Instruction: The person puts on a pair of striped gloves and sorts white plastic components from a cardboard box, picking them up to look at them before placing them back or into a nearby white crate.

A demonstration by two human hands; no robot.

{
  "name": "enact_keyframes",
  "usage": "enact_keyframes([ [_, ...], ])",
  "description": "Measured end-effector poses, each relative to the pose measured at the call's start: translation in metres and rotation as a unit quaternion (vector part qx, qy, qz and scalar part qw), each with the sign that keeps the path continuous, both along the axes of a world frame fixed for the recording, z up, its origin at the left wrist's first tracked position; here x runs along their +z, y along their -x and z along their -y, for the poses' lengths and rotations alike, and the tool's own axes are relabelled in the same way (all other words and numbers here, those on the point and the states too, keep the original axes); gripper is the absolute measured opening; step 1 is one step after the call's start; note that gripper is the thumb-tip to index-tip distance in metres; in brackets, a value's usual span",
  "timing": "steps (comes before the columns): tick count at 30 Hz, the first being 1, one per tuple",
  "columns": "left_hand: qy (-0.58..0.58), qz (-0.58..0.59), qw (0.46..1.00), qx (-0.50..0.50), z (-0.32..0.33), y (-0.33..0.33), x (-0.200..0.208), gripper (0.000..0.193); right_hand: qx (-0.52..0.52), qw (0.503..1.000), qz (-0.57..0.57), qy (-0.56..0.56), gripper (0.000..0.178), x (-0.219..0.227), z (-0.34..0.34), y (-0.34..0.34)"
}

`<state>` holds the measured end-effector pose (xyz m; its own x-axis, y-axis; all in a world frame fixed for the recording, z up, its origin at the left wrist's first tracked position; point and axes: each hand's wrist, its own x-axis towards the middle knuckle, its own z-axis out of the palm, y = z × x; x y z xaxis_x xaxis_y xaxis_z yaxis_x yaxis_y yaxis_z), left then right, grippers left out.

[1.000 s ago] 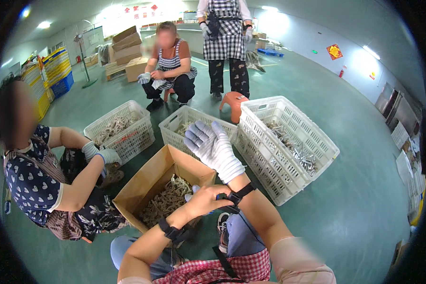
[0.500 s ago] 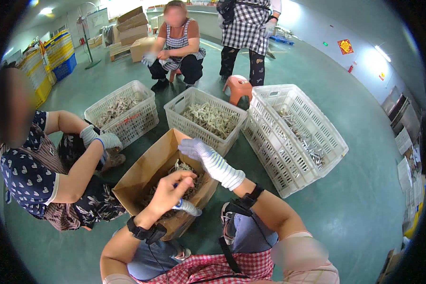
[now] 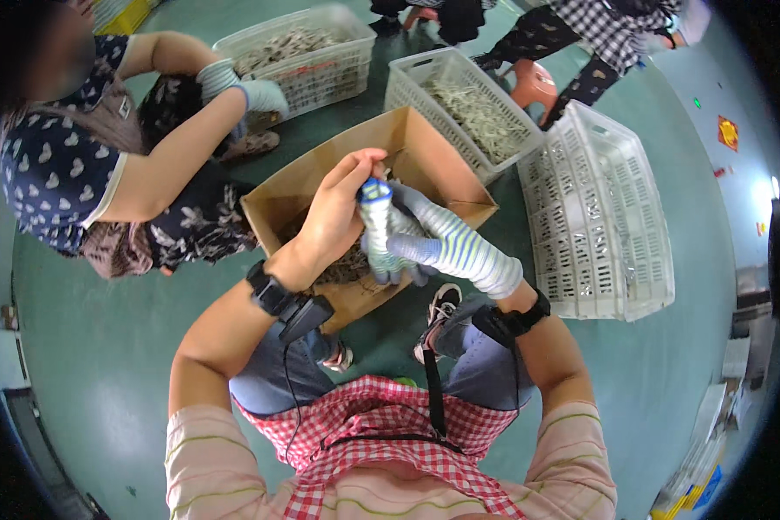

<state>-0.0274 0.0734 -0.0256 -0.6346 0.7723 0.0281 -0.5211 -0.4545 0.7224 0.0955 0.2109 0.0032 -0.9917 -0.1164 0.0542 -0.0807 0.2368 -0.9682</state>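
My bare left hand (image 3: pixel 331 206) pinches a loose grey-and-white striped work glove (image 3: pixel 377 217) near its blue-edged cuff. The glove dangles with its fingers downward. On my right hand (image 3: pixel 451 243) is a similar striped glove with grey fingertips. Its thumb lies across the front of the loose glove and its other fingers are behind, gripping it. Both hands are above an open cardboard box (image 3: pixel 446 165). Small grey parts (image 3: pixel 347 267) lie inside the box, partly hidden by my hands and too indistinct to name.
White plastic crates (image 3: pixel 598 251) stand to the right. Behind the box is a crate (image 3: pixel 412 87) of pale parts, with another crate (image 3: pixel 321 91) farther left. A co-worker (image 3: pixel 87 173) with gloved hands sits at the left. An orange stool (image 3: pixel 533 85) stands near another person's legs.
My right hand has moved in from the box's far edge and closed on the loose glove beside my left hand. My left hand has raised the glove. The view has tilted downward.
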Motion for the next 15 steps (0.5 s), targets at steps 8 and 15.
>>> enact_keyframes([
  [8, 0.043, -0.063, 0.996, -0.042, 0.005, 0.003, 0.004, 0.024, -0.133, 0.986, 0.053, 0.086, 0.023, -0.005, -0.016, -0.003],
  [15, 0.193, -0.117, 0.969, -0.097, 0.009, 0.012, 0.006, 0.023, -0.185, 0.978, -0.019, 0.094, 0.022, -0.012, -0.030, -0.005],
])
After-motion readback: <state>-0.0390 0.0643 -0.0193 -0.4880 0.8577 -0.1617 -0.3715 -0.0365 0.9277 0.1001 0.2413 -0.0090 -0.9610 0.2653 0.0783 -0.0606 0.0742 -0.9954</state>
